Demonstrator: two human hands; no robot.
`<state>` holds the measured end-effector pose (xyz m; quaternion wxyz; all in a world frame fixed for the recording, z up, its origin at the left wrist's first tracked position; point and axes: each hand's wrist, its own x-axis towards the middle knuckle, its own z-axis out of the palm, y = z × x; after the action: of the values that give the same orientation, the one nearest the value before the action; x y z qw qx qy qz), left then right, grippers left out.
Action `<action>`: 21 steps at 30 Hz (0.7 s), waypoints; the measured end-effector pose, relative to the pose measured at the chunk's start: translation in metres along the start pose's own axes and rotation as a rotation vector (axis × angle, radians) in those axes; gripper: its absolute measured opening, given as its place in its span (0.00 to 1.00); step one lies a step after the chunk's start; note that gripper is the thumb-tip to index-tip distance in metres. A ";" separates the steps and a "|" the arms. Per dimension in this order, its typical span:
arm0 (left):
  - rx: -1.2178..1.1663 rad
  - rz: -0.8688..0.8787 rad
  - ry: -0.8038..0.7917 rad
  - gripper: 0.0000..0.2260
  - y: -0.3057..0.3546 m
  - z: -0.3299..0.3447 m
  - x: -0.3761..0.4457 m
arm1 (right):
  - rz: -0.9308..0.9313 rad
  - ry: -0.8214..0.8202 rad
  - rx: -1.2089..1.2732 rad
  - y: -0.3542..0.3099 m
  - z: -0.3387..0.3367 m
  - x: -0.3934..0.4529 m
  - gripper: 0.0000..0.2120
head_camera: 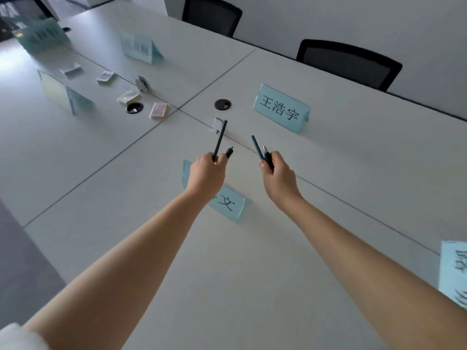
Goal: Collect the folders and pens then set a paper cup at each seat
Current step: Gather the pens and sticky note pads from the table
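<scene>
Above the white table (252, 274) I hold four pens, two in each hand. My left hand (206, 176) has its fingers curled round a long dark pen (220, 138) that points up and away, and a shorter black pen (229, 152) sticks out just beside it. My right hand (279, 174) is clamped the same way on a dark green pen (256, 146) and a black pen with a silver tip (267, 156), the two touching side by side. Both hands are raised off the tabletop, a little apart from each other.

Under my left wrist stands a light blue name card (230, 204), partly hidden. A second name card (281, 108) stands farther off, toward the two black chairs (348, 63) on the far side. A third card (453, 271) is cut off at the right edge, and I count three more, blurred, at the far left (139, 48). Two round black cable ports (223, 104) sit near the table's seams, with several small packets (158, 110) lying around them. I see no folders or cups.
</scene>
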<state>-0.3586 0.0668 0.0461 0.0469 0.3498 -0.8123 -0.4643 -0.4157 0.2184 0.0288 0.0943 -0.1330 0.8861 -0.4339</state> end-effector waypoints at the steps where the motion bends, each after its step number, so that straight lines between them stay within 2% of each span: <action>1: -0.087 -0.038 -0.006 0.15 -0.007 -0.008 -0.013 | -0.010 -0.010 0.026 -0.006 0.001 -0.013 0.07; 3: -0.261 -0.122 -0.002 0.16 -0.023 -0.030 -0.046 | -0.010 -0.025 0.064 -0.019 0.006 -0.042 0.07; 6: -0.389 -0.176 -0.014 0.12 -0.057 -0.075 -0.101 | 0.029 -0.097 0.137 -0.045 0.027 -0.096 0.06; 9: -0.432 -0.228 -0.010 0.09 -0.100 -0.126 -0.153 | 0.027 -0.159 0.144 -0.073 0.060 -0.158 0.04; 14: -0.494 -0.272 0.004 0.05 -0.181 -0.210 -0.229 | 0.028 -0.260 0.086 -0.121 0.117 -0.268 0.07; 21: -0.614 -0.346 0.053 0.07 -0.278 -0.317 -0.321 | 0.025 -0.339 0.116 -0.176 0.209 -0.387 0.11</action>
<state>0.1552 -0.0554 0.0859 0.0915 0.4640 -0.5620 -0.6786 0.0371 0.0821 0.0616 0.2551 -0.1874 0.8326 -0.4545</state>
